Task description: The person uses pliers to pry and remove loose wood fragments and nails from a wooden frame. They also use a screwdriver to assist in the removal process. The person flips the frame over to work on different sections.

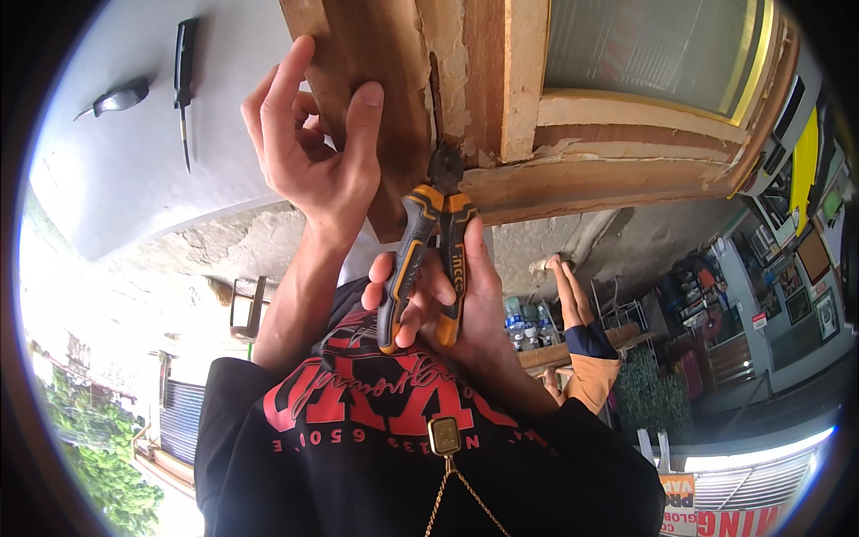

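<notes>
My right hand [474, 277] is wrapped round the black and orange handles of a pair of pliers [413, 259]. The handles stand somewhat apart, with fingers between them. The dark jaws touch or nearly touch a wooden frame [617, 183] at a corner joint, below a narrow dark slit; whether they grip anything I cannot tell. My left hand [322, 161] is open in front of a brown wooden board [358, 45] of that frame. Its thumb and forefinger are spread, and the other fingers curl loosely. The wood around the joint is rough, with pale, flaking patches.
On a white surface at the left lie a black-handled tool with a thin shaft [183, 85] and a short dark-handled tool [125, 95]. A glass pane [653, 54] sits in the frame. At the right are a person in orange [591, 380], plastic bottles [528, 327] and cluttered shelves.
</notes>
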A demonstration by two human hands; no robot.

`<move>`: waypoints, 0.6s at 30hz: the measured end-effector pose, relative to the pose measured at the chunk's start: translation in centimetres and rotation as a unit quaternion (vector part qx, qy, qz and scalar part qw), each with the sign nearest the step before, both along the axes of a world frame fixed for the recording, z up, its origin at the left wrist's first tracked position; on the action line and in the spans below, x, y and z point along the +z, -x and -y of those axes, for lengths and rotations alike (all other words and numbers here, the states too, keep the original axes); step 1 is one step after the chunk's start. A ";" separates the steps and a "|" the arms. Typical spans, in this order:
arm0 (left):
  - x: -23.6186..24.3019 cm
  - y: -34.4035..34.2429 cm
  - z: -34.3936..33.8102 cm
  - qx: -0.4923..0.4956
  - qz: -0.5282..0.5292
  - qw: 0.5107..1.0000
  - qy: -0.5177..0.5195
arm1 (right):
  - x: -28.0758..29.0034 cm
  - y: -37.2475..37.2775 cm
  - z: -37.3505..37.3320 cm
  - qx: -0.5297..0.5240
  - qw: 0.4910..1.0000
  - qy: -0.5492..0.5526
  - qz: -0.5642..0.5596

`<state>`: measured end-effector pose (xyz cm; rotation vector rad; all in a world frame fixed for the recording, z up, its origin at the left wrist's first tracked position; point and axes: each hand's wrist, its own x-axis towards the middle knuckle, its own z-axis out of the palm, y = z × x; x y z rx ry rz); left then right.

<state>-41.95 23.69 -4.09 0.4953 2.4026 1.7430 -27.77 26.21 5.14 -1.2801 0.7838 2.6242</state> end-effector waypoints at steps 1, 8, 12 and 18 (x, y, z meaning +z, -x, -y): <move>-0.1 0.0 0.1 -0.002 0.001 1.000 0.002 | 0.1 0.2 0.1 -0.010 1.000 0.005 -0.003; 0.0 0.2 0.3 -0.022 0.011 1.000 0.002 | 0.6 0.8 0.4 -0.058 0.997 0.028 -0.028; -0.1 0.0 -0.1 -0.018 0.038 0.998 -0.053 | 0.3 1.0 0.7 -0.104 0.991 0.048 -0.076; 0.2 -0.4 -0.3 -0.006 0.061 0.997 -0.057 | 1.0 2.9 1.4 -0.210 0.971 0.061 -0.091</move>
